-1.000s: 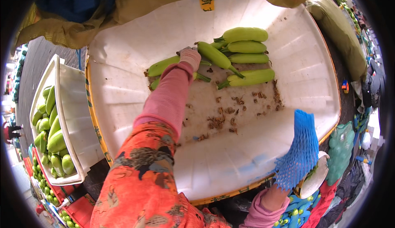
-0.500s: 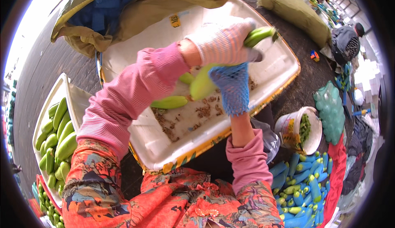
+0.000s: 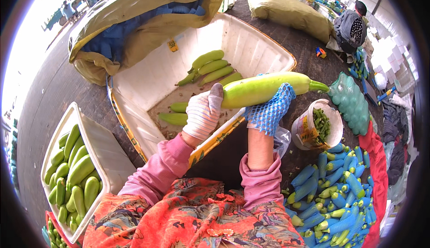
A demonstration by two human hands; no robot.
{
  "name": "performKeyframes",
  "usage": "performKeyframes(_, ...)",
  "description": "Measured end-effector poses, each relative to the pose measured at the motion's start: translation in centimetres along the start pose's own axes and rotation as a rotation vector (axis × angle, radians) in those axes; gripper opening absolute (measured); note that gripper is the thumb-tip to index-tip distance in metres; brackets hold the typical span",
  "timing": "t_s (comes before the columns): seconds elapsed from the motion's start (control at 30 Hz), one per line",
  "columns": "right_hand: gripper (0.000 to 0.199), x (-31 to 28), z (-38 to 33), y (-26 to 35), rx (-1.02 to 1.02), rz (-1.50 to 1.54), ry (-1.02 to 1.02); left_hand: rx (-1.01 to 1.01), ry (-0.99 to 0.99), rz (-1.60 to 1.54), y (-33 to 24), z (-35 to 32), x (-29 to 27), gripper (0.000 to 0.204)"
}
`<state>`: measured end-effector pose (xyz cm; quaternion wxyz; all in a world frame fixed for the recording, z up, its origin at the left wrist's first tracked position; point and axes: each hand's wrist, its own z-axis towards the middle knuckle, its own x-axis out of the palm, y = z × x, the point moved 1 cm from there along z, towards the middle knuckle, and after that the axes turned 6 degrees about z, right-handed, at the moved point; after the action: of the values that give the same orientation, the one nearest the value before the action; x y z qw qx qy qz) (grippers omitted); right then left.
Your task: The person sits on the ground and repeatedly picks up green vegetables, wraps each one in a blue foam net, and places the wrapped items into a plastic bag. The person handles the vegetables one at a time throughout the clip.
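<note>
A long pale-green zucchini lies level across both my hands, its stem pointing right. My left hand, in a white striped glove with grey fingertips, is closed round its blunt left end. A blue mesh sleeve is bunched over the fingers of my right hand, which grips the zucchini from below near the stem end. The zucchini itself is bare. Beneath it stands a large white bin, with several loose zucchini and brown debris on its bottom.
At the left, a white crate holds several zucchini. An olive sack of blue sleeves leans over the bin's far left. To the right stand a white bucket of green trimmings and a pile of blue-sleeved zucchini. Another person is far right.
My left hand has swung down and left from the stem end to the blunt end. The zucchini now lies level, with its stem to the right. The view has shifted, showing more of the bin.
</note>
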<state>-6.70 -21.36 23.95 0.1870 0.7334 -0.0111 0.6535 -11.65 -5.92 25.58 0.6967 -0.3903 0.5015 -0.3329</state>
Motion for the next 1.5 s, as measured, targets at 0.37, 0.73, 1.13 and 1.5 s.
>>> performKeyframes(0.37, 0.043, 0.8, -3.1, -1.0, 0.095, 0.25, -0.011, 0.449, -0.146, 0.095, -0.1, -2.0, -2.0, 0.039)
performKeyframes(0.73, 0.051, -0.6, -3.2, -1.3, 0.177, 0.345, -0.075, 0.883, -0.067, 0.272, -1.5, -0.6, -3.2, 0.017)
performKeyframes(1.13, 0.046, -0.8, -2.7, -2.2, 0.281, 0.432, -0.117, 1.175, -0.016, 0.301, -1.6, 0.8, -4.1, 0.02)
performKeyframes(1.5, 0.036, 2.8, -1.1, 2.5, 0.135, 0.099, 0.103, 0.035, 0.285, -0.254, 5.3, 2.3, -6.7, 0.075)
